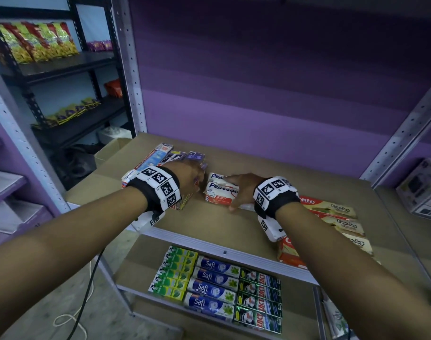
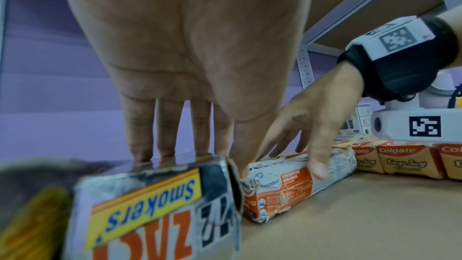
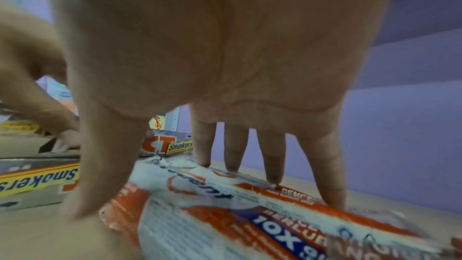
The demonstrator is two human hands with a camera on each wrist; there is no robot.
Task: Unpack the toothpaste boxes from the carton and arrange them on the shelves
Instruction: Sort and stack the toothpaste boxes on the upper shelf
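My right hand (image 1: 242, 190) spans Pepsodent boxes (image 1: 222, 190), fingers straight; left hand (image 1: 188, 174) flat on Zact box (image 2: 155, 205) beside. Light, stiff card; grip long sides.

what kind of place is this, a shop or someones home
Most likely a small shop or its stockroom: metal shelves lined with rows of Safi toothpaste boxes, Colgate boxes, and snack packets on a neighbouring rack.

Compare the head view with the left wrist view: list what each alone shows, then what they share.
Head only: the lower shelf with green, blue Safi and dark green toothpaste boxes. Left wrist only: the left hand's fingers resting straight on the silver Zact Smokers box. Both: the right hand spread on the white-and-orange Pepsodent pack, and the orange Colgate boxes.
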